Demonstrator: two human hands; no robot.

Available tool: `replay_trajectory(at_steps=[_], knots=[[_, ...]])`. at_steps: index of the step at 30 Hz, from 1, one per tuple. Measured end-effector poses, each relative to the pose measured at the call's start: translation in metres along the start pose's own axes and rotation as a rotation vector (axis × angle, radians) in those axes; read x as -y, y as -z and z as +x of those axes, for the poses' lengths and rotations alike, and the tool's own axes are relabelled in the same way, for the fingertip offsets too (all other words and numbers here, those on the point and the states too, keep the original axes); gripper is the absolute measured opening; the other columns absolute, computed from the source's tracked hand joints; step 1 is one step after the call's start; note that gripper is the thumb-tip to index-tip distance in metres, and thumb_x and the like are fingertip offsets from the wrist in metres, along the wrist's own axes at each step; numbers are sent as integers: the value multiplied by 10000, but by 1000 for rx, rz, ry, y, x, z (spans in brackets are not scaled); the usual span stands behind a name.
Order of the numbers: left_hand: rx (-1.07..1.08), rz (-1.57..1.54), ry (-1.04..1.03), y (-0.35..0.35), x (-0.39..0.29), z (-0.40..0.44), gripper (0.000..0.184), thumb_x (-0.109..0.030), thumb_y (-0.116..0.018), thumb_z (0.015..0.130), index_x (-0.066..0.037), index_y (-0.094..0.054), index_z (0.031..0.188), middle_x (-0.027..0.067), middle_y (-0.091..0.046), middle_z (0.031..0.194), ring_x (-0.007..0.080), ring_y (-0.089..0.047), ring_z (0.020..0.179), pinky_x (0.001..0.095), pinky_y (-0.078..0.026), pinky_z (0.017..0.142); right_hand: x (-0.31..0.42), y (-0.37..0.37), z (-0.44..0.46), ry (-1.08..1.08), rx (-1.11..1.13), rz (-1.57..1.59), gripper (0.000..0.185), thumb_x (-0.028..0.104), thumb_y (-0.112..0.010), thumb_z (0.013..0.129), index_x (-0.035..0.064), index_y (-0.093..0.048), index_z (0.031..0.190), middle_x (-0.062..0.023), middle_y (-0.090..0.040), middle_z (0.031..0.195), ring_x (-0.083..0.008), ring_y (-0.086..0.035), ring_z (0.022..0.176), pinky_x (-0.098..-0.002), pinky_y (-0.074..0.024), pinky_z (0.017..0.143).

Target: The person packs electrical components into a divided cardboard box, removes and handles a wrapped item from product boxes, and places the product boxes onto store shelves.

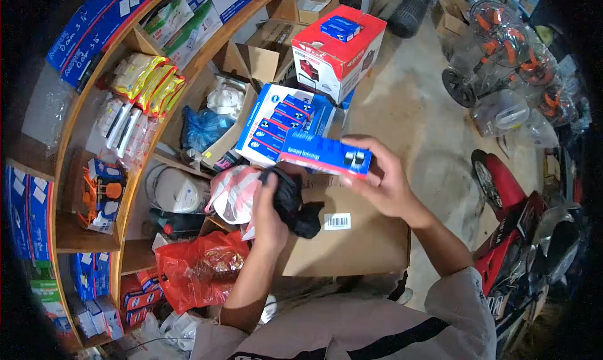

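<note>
My right hand grips the right end of a long blue and red box, fingers behind it and thumb in front. Below and to the left, my left hand is closed at the side of a black plastic bag, which lies against a pink and white bag. A large cardboard box with a barcode label is under both hands. Just behind the held box stands an open blue and white carton with several small blue boxes at its front.
A red and white box with a small blue box on top stands farther back. Wooden shelves with packaged goods curve along the left. A red plastic bag lies lower left; a red motorcycle stands at right.
</note>
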State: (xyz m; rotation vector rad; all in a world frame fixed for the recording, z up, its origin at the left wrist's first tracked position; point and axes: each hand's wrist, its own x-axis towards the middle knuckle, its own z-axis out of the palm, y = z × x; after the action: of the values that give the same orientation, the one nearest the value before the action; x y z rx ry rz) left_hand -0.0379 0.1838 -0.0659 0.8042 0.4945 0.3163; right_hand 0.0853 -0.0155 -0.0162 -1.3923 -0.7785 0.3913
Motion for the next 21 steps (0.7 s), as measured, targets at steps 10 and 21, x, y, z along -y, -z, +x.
replay_trajectory(at_steps=[10, 21], knots=[[237, -140, 72, -15, -12, -25, 580, -525, -410, 1067, -43, -574, 1344, 126, -687, 1243, 245, -660, 1159, 416, -500, 1032, 2, -12, -32, 144, 87, -69, 479, -4, -735, 790, 39, -661, 1262, -195, -554, 1370, -308, -561, 1295, -416, -435, 1080], [349, 256, 97, -9, -13, -30, 651, -554, -381, 1070, 46, -535, 1267, 178, -713, 912, 275, -721, 659, 369, -621, 579, 8, -6, -43, 297, 108, -175, 354, 136, -865, 794, 66, -683, 1089, -180, -553, 1338, -309, -547, 1263, -437, -417, 1069]])
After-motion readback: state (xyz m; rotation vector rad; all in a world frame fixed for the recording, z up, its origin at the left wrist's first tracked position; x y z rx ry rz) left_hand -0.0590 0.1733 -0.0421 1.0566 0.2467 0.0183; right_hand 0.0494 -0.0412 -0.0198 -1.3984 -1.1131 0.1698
